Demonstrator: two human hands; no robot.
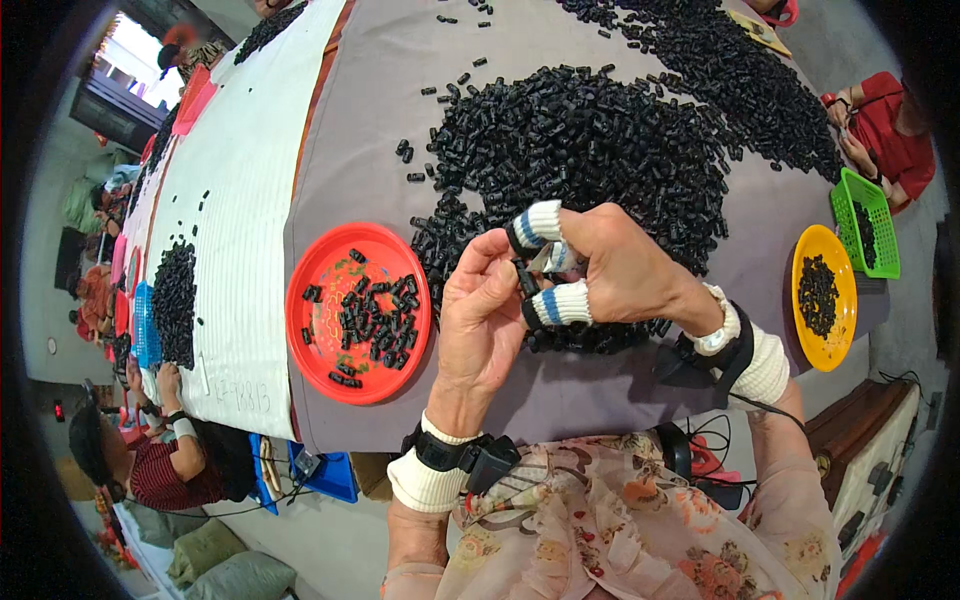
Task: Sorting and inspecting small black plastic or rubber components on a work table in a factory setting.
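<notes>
In front of me my left hand (478, 325) pinches a small black cylindrical part (526, 280) between thumb and fingertips. Close against it, my right hand (635, 262) is curled round to the same part, its thumb and forefinger wrapped in white finger covers with blue stripes. Both hands are raised over the near edge of a big heap of similar black parts (580, 150). To the left of my left hand, a red plate (318, 268) carries a loose scatter of these parts. The fingertips partly hide the held part.
A yellow plate (843, 300) and a green basket (882, 205) stand at the right, holding black parts. Another heap (760, 95) spreads at the far right, near a person in red (900, 140). Leftward, a person in a striped shirt (165, 470) works beside a blue basket (146, 325).
</notes>
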